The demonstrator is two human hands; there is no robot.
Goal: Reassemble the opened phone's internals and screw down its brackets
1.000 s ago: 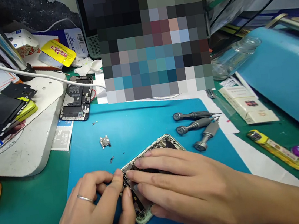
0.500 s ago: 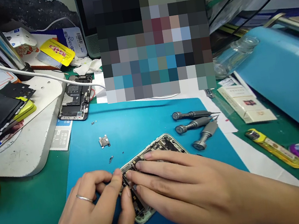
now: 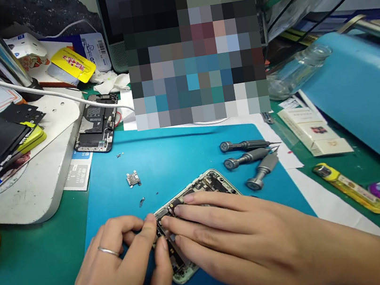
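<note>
An opened smartphone (image 3: 215,181) with bare circuitry lies tilted on the blue mat (image 3: 112,197). My left hand (image 3: 118,267), with a ring on one finger, is closed at the phone's left edge, its fingertips and thumb against the frame. Across the phone lies my right hand (image 3: 233,241), fingers stretched out and tips resting on the inner parts near the left hand; its thumb is hidden. Both hands cover much of the phone. Left of it on the mat are a small metal bracket (image 3: 133,178) and a tiny metal piece (image 3: 142,201).
Three screwdrivers (image 3: 249,158) lie on the mat's right side. Another opened phone (image 3: 96,125) rests behind the mat at left, beside a white platform (image 3: 48,197). To the right are a cigarette box (image 3: 317,130), a yellow cutter (image 3: 350,190) and a blue case (image 3: 365,97).
The whole view has shifted very slightly. Both hands keep practically the same position on the phone, and nothing has been picked up or let go.
</note>
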